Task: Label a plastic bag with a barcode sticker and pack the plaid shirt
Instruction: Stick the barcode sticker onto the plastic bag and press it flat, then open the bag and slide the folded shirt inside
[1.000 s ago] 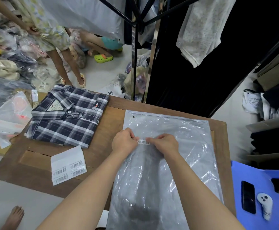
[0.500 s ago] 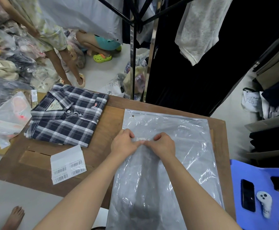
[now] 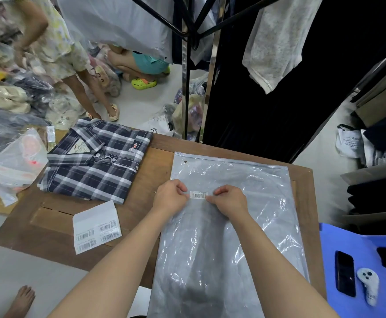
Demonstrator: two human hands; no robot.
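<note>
Left hand [image 3: 169, 198] and right hand [image 3: 229, 201] pinch a white barcode sticker [image 3: 198, 195] flat on the clear plastic bag [image 3: 222, 237].

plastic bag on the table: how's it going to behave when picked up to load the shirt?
Probably floppy: the plastic bag lies flat and is creased and wrinkled all over, so it should sag from wherever it is held. Likely light, since it looks empty and thin. The glossy film may slide on the wooden table once both hands, left and right, lift off.
</note>
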